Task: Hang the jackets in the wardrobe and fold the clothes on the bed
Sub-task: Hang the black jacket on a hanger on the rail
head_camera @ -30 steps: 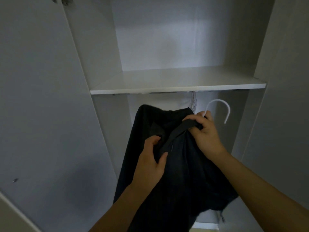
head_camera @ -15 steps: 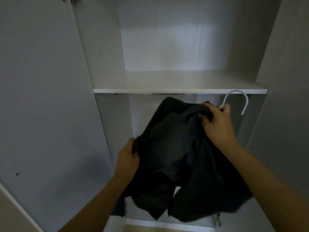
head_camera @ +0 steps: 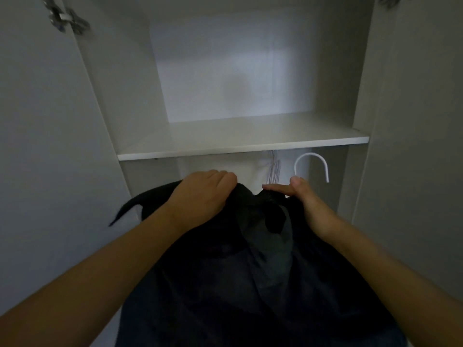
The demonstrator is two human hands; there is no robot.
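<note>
A black jacket [head_camera: 250, 271] hangs from both my hands in front of the open white wardrobe [head_camera: 140, 83]. My left hand [head_camera: 203, 196] grips the jacket's left shoulder with curled fingers. At the collar, my right hand [head_camera: 304, 199] holds the jacket together with the neck of a white hanger, whose hook [head_camera: 313, 162] stands up just below the shelf [head_camera: 240, 144]. The hanger's body is hidden inside the cloth. The rail is hidden behind the shelf's front edge.
Several thin hangers [head_camera: 274, 171] dangle under the shelf, between my hands. The left door [head_camera: 37, 159] stands open with a metal hinge [head_camera: 65, 17] at the top. The right door [head_camera: 421, 146] is also open.
My left hand rose from the jacket's lower edge to its left shoulder. The jacket now spreads out between both hands, and the hanger hook moved a little to the left and lower under the shelf.
</note>
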